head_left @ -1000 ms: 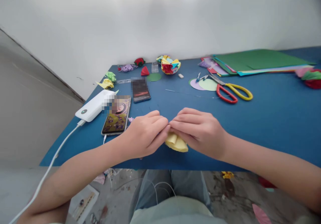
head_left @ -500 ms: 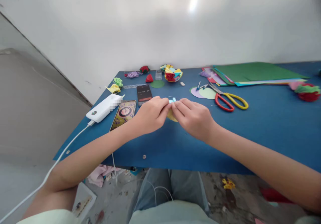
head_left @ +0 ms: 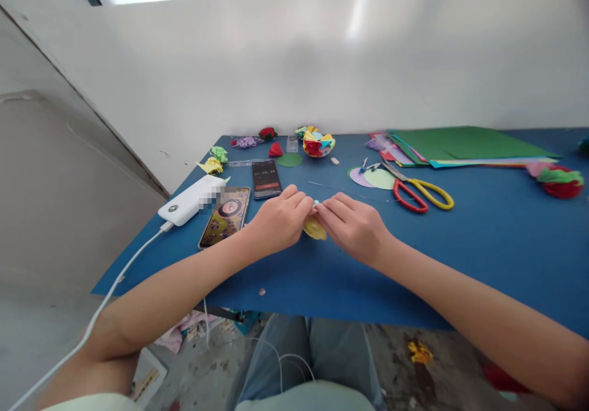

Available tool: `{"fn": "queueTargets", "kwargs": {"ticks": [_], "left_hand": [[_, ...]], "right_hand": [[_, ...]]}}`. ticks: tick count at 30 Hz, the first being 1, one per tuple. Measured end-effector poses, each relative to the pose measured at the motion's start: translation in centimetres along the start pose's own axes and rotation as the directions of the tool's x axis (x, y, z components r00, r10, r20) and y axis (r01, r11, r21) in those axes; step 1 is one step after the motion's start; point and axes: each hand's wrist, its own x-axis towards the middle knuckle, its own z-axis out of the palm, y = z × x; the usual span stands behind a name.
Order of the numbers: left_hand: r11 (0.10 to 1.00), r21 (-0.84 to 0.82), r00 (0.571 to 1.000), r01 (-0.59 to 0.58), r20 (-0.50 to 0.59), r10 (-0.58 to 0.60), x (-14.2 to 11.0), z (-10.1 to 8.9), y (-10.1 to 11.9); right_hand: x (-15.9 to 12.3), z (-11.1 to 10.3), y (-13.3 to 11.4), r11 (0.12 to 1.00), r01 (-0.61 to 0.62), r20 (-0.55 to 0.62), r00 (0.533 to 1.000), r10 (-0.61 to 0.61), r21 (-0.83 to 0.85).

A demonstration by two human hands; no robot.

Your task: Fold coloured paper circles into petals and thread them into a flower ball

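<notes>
Over the blue tabletop, my left hand (head_left: 286, 215) and my right hand (head_left: 353, 224) meet with fingers pinched together. Between them is a small folded paper piece (head_left: 315, 229), yellow below, with a bit of light blue showing at the fingertips. Its exact shape is mostly covered by my fingers. Just beyond my hands lies a thin needle (head_left: 316, 184), and a fine thread (head_left: 359, 196) runs right from it toward the red-and-yellow-handled scissors (head_left: 416, 193). Pale paper circles (head_left: 380, 179) sit beside the scissors.
Two phones, one showing a timer (head_left: 267, 181) and one patterned (head_left: 225, 215), lie left, near a white power bank (head_left: 193, 199) with a cable. Paper flowers (head_left: 318, 144) stand along the back. Colored paper sheets (head_left: 469, 144) are stacked back right, with another flower (head_left: 559, 181) nearby.
Both hands have come slightly nearer to me, still pinching the paper. More of its yellow part shows and less of the blue. The view has tilted up slightly.
</notes>
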Motion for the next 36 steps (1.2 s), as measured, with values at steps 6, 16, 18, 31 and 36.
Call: {"fn": "queueTargets", "kwargs": {"ticks": [6, 16, 18, 31, 36], "left_hand": [[0.989, -0.033, 0.989, -0.147, -0.006, 0.146, -0.5, -0.2, -0.4], [0.970, -0.218, 0.993, 0.107, 0.079, -0.092, -0.5, -1.9, 1.4], [0.963, -0.206, 0.982, 0.172, 0.108, -0.152, -0.6, -2.1, 1.8], [0.956, 0.111, 0.960, -0.272, -0.034, 0.277, -1.0, -2.3, 0.0], [0.979, 0.102, 0.983, -0.177, -0.032, 0.181, -0.6, -2.5, 0.4]], "right_hand": [[0.2, -1.0, 0.4, 0.978, 0.024, 0.049, 0.998, -0.035, 0.207], [-0.5, -0.8, -0.5, 0.965, -0.013, -0.085, 0.996, 0.036, 0.263], [-0.4, -1.0, -0.6, 0.979, -0.002, -0.083, 0.996, 0.019, 0.204], [0.3, -1.7, -0.2, 0.829, -0.089, -0.014, 0.993, 0.116, 0.552], [-0.1, -1.3, -0.6, 0.922, -0.051, -0.126, 0.986, 0.107, 0.384]]}}
